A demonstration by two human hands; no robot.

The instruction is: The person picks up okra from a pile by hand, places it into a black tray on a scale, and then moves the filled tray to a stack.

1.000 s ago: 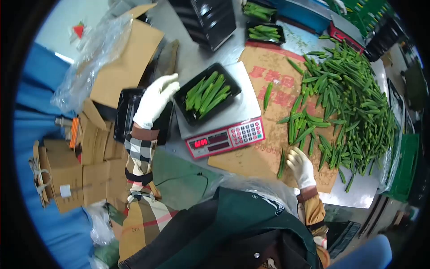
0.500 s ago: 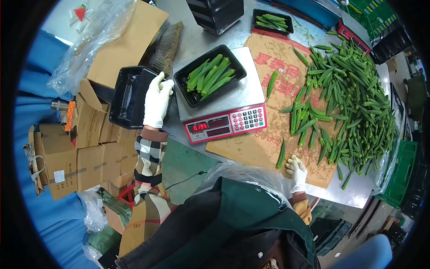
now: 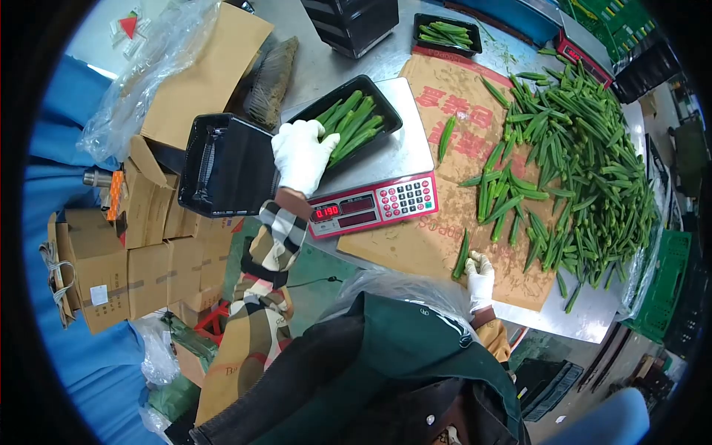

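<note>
My left hand (image 3: 304,154), in a white glove, lies on the near end of a black tray (image 3: 386,111) of okra pods (image 3: 354,124); its fingers curl over the tray's rim. The tray sits on a red and silver scale (image 3: 374,206) whose display reads 0.190. My right hand (image 3: 480,277), also gloved, rests with curled fingers at the near edge of a cardboard sheet (image 3: 430,241), right beside a single okra pod (image 3: 461,256). It holds nothing that I can see.
A big heap of okra (image 3: 586,148) covers the table's right side. One pod (image 3: 445,137) lies alone by the scale. Empty black trays (image 3: 222,167) sit left of it. Another filled tray (image 3: 445,33) and black crates (image 3: 348,22) stand farther back. Cardboard boxes (image 3: 148,259) stack at the left.
My left hand moved right from the empty trays onto the okra tray on the scale. The reading dropped from 0.195 to 0.190. My right hand drew back to the cardboard's near edge.
</note>
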